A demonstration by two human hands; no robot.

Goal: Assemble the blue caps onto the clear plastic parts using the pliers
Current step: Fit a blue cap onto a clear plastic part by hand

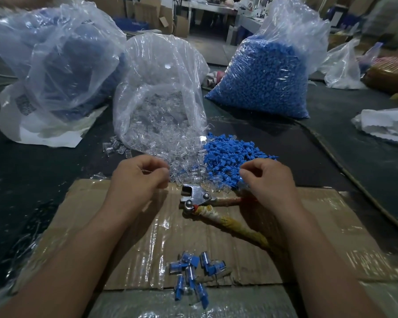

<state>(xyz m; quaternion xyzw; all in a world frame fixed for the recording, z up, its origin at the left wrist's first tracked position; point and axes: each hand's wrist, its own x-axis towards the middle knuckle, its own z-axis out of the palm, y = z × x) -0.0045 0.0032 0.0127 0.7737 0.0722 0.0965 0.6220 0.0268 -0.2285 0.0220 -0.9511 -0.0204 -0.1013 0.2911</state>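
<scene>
Left hand (138,180) by clear parts (179,154), right hand (268,180) by blue caps (230,152), pliers (197,198) on cardboard (147,237) btwn them.

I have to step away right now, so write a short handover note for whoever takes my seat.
Left hand: fingers curled at the clear parts; grip unclear.
Right hand: fingers curled at the loose blue caps; grip unclear.
Pliers lie unheld on the cardboard between the hands.
Done: a small heap of capped pieces at the cardboard's near edge.
Left: most of both piles, plus a full bag of caps.
</scene>
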